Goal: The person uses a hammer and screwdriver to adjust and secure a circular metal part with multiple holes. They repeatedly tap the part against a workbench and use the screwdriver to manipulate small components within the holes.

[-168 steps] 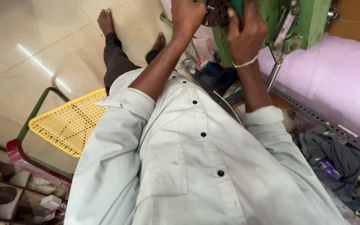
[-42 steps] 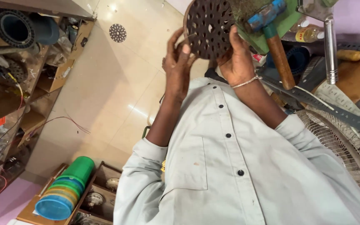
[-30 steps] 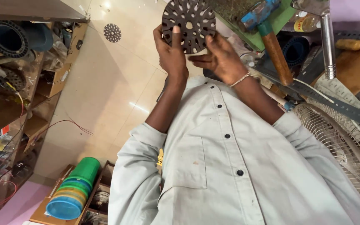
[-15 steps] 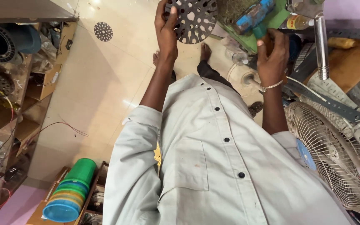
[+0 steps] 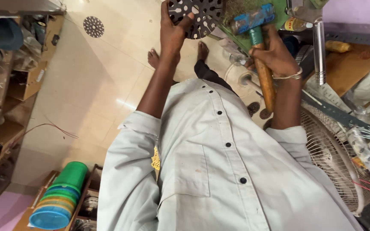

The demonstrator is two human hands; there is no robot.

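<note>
Head view: left hand (image 5: 172, 36) grips a dark perforated disc (image 5: 200, 15) at top of frame, while right hand (image 5: 273, 55), just right of it, clutches a wooden-handled hammer (image 5: 258, 47), head toward the disc.

left hand (image 5: 173, 34) grips a perforated disc (image 5: 200, 15) at twelve o'clock; right hand (image 5: 273, 55) holds a hammer (image 5: 258, 47) at one o'clock.
</note>
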